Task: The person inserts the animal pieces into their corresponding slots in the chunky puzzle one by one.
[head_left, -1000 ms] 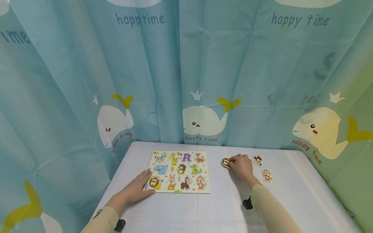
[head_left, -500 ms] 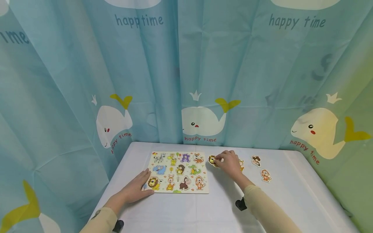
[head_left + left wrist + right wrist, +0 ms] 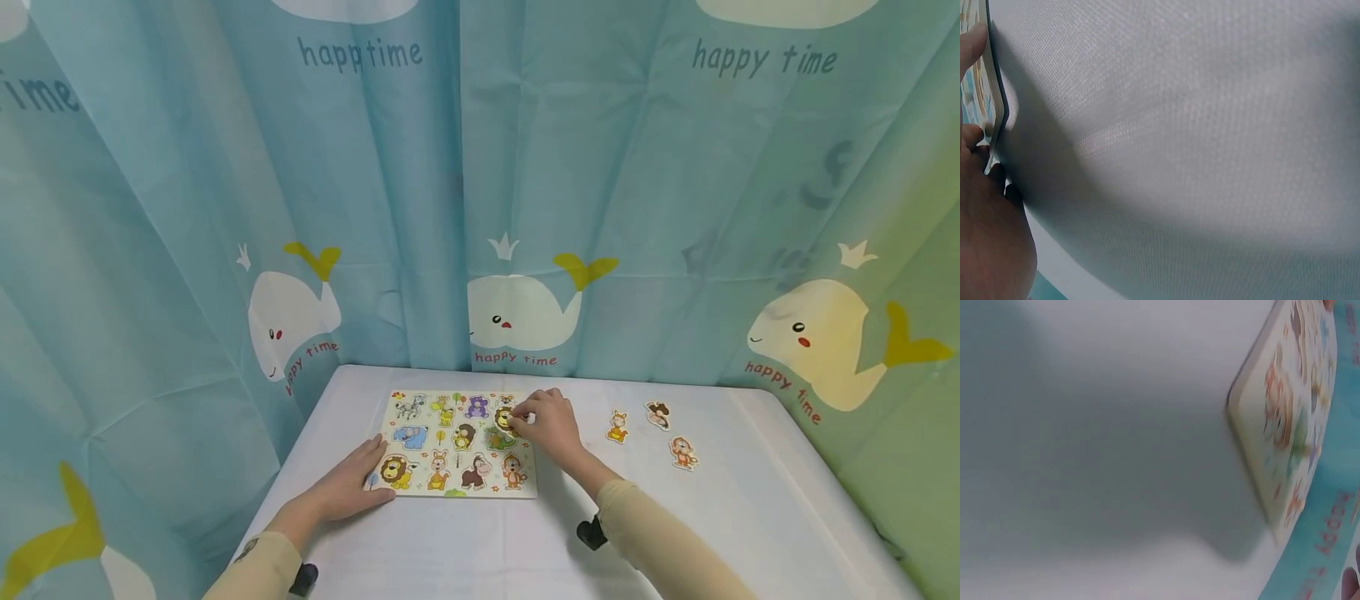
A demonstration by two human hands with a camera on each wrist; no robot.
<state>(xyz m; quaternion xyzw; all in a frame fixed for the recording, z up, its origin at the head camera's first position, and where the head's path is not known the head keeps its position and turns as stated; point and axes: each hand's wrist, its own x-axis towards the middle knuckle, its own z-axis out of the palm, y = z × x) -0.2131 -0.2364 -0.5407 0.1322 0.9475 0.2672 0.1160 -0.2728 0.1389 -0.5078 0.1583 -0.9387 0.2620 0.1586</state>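
Observation:
A pale animal puzzle board (image 3: 450, 417) lies flat on the table. My left hand (image 3: 352, 479) rests at its left edge, thumb along the near corner and fingers along the side; in the left wrist view, the board's edge (image 3: 996, 94) shows beside that hand. Between thumb and fingers, my right hand (image 3: 553, 427) pinches a lion puzzle piece (image 3: 506, 420), which overlaps the tiger and crocodile pictures at the board's right side. The printed lion (image 3: 396, 472) shows at the board's lower left. The right wrist view catches the board's corner (image 3: 1241, 403) and a few fingertips at its right edge.
Right of the board lie three loose pieces: a kangaroo (image 3: 617, 427), a brown animal piece (image 3: 658, 415) and a monkey (image 3: 683, 452). A white cloth covers the table (image 3: 480, 550). Behind it hangs a blue curtain (image 3: 420, 208) with whales.
My right hand has carried the lion piece leftward from the table to over the board, uncovering the kangaroo piece. The left hand stays at the board's edge.

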